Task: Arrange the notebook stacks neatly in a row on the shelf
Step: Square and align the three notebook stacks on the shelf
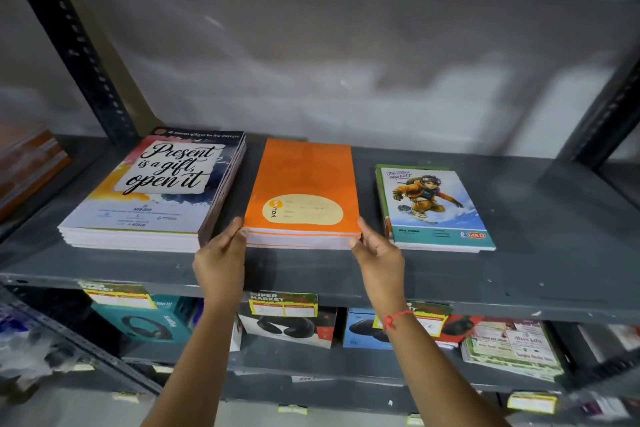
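The left hand [219, 255] and right hand [379, 250] clasp the near corners of the orange stack [302, 191], marked "YOUVA", in the middle of the gray shelf [519, 274]. Fingertips hide beneath it. 3 stacks sit there: "Present is a gift, open it" [152, 191] left, snowboarder stack [433, 208] right.

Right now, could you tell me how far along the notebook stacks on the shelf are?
Mostly done. Three stacks already lie side by side on the grey shelf: the "Present is a gift" stack, the orange stack and the snowboarder stack. In hand: the left hand and right hand grip the orange stack's front corners. Left: the "Present" stack sits angled, and the gaps are uneven.
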Demonstrator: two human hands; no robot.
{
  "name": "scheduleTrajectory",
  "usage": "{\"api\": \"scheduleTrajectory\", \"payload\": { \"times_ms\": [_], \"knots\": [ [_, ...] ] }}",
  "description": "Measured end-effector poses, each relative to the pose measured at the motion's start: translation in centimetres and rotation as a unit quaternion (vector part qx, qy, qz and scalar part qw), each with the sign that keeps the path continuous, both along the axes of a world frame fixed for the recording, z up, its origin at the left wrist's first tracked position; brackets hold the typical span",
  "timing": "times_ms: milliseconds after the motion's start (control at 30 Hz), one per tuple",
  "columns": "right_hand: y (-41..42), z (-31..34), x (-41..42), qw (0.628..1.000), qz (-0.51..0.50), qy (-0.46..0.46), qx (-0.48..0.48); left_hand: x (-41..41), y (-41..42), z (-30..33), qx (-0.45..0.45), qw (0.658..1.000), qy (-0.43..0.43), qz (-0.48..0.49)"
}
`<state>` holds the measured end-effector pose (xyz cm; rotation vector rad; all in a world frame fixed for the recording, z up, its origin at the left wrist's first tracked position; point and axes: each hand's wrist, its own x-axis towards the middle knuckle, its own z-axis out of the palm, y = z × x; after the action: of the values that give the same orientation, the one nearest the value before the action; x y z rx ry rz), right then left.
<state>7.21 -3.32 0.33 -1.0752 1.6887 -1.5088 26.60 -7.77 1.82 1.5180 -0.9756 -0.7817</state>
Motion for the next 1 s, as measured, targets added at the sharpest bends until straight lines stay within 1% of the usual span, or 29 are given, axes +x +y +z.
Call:
{"api": "scheduleTrajectory", "payload": {
  "times_ms": [33, 67, 100, 167, 233, 267, 300, 367, 433, 467, 533, 633, 733, 900, 1000],
  "knots": [
    [0.7, 0.1, -0.4, 1.0, -0.008, -0.004, -0.007, -0.9, 0.7, 0.2, -0.03, 0.998, -0.047, 0.023],
    [1.5, 0.0, -0.8, 0.999, -0.027, 0.004, -0.023, -1.9, 1.4, 0.5, -0.077, 0.993, -0.085, 0.022],
    [2.3, -0.1, -1.5, 0.997, -0.059, 0.024, -0.043, -3.2, 2.0, 0.7, -0.132, 0.984, -0.121, -0.003],
    [3.6, -0.1, -3.7, 0.982, -0.156, 0.057, -0.086, -6.6, 3.1, 1.3, -0.21, 0.957, -0.175, -0.096],
    [4.5, 0.2, -6.8, 0.957, -0.252, 0.064, -0.127, -10.4, 4.1, 1.6, -0.232, 0.932, -0.186, -0.206],
    [4.8, 0.5, -8.7, 0.947, -0.285, 0.068, -0.135, -12.3, 4.6, 1.5, -0.224, 0.926, -0.168, -0.255],
    [4.9, 0.8, -10.0, 0.946, -0.293, 0.063, -0.123, -13.6, 4.9, 1.3, -0.199, 0.925, -0.143, -0.29],
    [5.0, 0.9, -12.5, 0.965, -0.255, 0.025, -0.063, -15.9, 5.0, 0.7, -0.115, 0.93, -0.107, -0.333],
    [4.8, 0.9, -13.9, 0.98, -0.195, 0.014, 0.021, -17.3, 4.5, 0.1, -0.032, 0.928, -0.106, -0.355],
    [4.7, 0.9, -14.3, 0.985, -0.165, 0.017, 0.048, -17.8, 4.3, -0.1, -0.003, 0.925, -0.104, -0.365],
    [4.4, 1.0, -14.6, 0.993, -0.099, 0.002, 0.067, -18.3, 3.9, -0.4, 0.032, 0.924, -0.085, -0.371],
    [4.3, 0.9, -15.2, 0.997, -0.025, -0.014, 0.078, -18.1, 3.6, -0.7, 0.034, 0.929, -0.07, -0.363],
    [4.9, 0.8, -16.4, 0.996, 0.021, -0.043, 0.075, -17.6, 3.1, -0.7, 0.036, 0.927, -0.066, -0.368],
    [5.3, 1.3, -17.7, 0.996, 0.025, -0.057, 0.064, -17.0, 2.5, -0.5, 0.051, 0.923, -0.008, -0.382],
    [5.1, 1.4, -17.8, 0.995, 0.007, -0.07, 0.065, -17.1, 2.3, -0.8, 0.043, 0.932, 0.006, -0.359]
  ]
}}
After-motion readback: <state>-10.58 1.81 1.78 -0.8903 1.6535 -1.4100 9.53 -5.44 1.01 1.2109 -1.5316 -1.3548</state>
